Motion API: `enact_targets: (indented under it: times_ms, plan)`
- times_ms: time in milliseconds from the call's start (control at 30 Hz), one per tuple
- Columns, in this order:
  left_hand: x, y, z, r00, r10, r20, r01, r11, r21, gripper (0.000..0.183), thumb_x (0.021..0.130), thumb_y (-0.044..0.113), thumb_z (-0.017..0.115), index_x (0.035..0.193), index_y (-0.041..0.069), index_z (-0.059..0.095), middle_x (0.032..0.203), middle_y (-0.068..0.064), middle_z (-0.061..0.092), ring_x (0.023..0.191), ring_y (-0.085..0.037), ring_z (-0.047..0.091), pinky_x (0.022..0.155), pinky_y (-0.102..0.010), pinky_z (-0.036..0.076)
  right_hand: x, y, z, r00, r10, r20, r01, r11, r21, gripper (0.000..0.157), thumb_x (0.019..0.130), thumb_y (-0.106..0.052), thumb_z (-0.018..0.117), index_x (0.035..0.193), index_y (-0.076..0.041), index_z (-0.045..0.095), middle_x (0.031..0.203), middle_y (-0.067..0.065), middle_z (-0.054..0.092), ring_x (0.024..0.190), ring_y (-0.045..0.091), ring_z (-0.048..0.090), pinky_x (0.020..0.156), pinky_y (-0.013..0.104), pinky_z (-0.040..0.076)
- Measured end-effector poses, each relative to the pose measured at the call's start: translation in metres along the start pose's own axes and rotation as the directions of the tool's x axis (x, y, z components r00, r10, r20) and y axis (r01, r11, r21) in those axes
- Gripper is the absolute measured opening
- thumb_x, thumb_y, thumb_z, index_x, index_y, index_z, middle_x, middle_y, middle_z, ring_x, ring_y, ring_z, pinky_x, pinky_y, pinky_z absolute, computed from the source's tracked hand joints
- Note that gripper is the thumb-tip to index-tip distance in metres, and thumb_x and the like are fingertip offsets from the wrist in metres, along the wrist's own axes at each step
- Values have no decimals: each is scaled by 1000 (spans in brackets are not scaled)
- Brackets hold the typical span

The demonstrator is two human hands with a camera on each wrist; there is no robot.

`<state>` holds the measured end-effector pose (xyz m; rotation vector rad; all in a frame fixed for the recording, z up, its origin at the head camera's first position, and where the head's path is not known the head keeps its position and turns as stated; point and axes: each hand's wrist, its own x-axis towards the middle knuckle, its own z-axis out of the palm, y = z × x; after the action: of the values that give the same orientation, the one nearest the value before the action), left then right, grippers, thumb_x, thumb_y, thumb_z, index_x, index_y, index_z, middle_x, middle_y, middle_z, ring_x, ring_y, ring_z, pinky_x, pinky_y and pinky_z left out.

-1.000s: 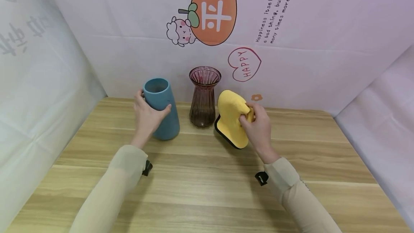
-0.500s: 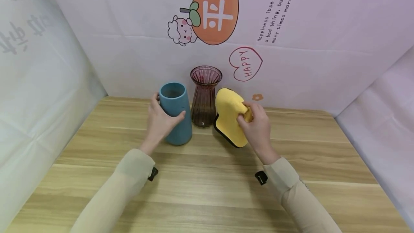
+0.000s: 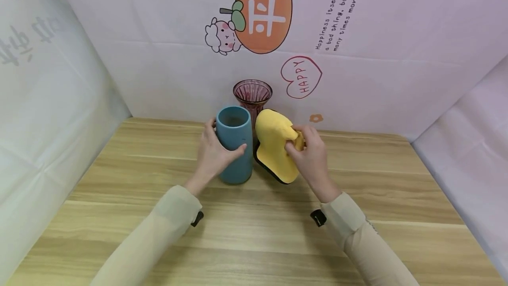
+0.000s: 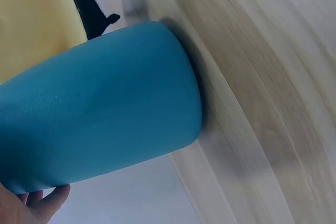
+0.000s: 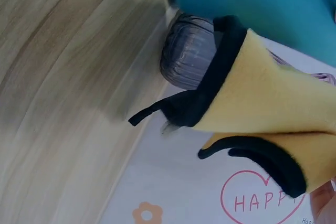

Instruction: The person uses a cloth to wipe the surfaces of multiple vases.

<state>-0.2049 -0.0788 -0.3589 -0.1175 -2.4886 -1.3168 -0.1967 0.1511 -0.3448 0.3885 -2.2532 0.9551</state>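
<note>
A blue vase (image 3: 235, 167) with a round open mouth stands upright near the middle of the table. My left hand (image 3: 212, 151) grips it from the left, thumb across the front. Whether its base touches the table is hard to tell in the left wrist view, where the vase (image 4: 115, 98) fills the middle. To its right, my right hand (image 3: 313, 156) pinches a yellow cloth (image 3: 275, 149) with black edging, which hangs in folds beside the vase. In the right wrist view the cloth (image 5: 262, 93) shows its dark border.
A purple ribbed glass vase (image 3: 254, 92) stands behind the blue vase and cloth, mostly hidden by them. Close behind it rises a white printed backdrop (image 3: 170, 74). The wooden table (image 3: 254, 242) has white fabric along both sides.
My left hand has carried the blue vase rightward and a little toward me, so it covers part of the glass vase. My right hand and the cloth have shifted slightly left.
</note>
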Motion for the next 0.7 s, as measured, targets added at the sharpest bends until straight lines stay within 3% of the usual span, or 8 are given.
enact_targets:
  times_ms: [267,467,567,700]
  plan:
    - [-3,10,15,996,70,46,-68,997,-34,95,69,34,82,140,6,25,132,-23,48,120,-38,52,95,-55,47,0,-3,-2,988,-150,-21,151,987,47,25,76,2,68,100,1,63,102,22,63,78,28,57,58,34,50]
    - [-4,19,27,993,89,77,-85,995,-56,99,68,34,83,141,7,23,132,-22,46,120,-37,51,95,-55,47,-1,-3,-5,966,-251,65,244,965,98,30,75,4,71,103,3,60,111,23,64,92,33,65,67,41,58]
    - [-4,21,29,992,82,94,-78,995,-55,99,69,33,83,142,8,22,134,-21,45,121,-37,49,97,-56,45,-2,-2,-7,955,-265,133,243,957,157,32,78,-3,71,107,3,59,115,22,61,94,30,62,71,37,58]
    - [-3,21,29,988,84,130,-73,994,-81,96,71,29,82,142,7,22,135,-22,43,124,-38,46,100,-57,43,-3,-3,-8,957,-217,195,163,952,258,26,90,-15,61,110,1,60,120,19,56,99,25,57,79,25,53]
